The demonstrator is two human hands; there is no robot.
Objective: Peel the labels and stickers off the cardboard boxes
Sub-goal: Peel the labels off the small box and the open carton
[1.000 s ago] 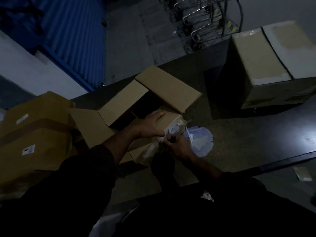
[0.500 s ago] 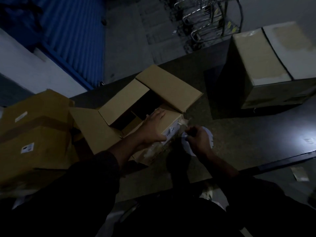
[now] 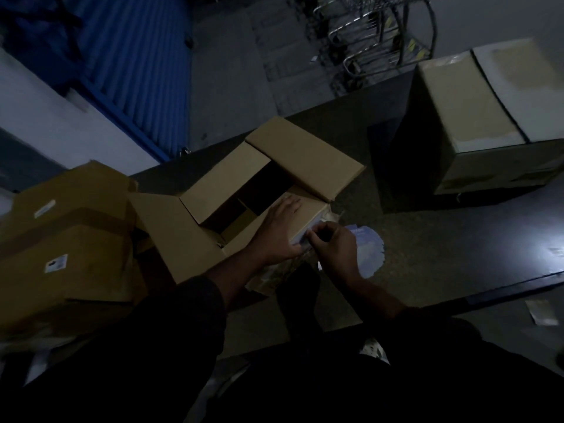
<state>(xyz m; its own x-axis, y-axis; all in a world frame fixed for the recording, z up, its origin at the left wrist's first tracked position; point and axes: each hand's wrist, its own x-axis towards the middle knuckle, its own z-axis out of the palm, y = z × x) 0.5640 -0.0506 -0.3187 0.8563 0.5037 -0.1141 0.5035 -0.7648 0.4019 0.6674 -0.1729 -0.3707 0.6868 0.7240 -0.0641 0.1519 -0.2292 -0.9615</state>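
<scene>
An open brown cardboard box [image 3: 274,166] with its flaps spread lies in the middle of the dark table. My left hand [image 3: 280,230] lies flat on the box's near flap and holds it down. My right hand [image 3: 332,248] pinches the white label [image 3: 300,238] on the box's near side wall, fingers curled at the label's edge. A pile of peeled pale paper labels [image 3: 370,251] lies on the table just right of my right hand.
Stacked brown boxes [image 3: 64,239] with small white stickers [image 3: 56,264] sit at the left. A large closed box [image 3: 476,117] stands at the back right. A paper scrap [image 3: 541,312] lies beyond the table's front edge. Metal trolley frames [image 3: 366,35] stand behind the table.
My right hand moved right to the pile of peeled labels, then came back left to the label on the box's side wall. My left hand stayed on the flap.
</scene>
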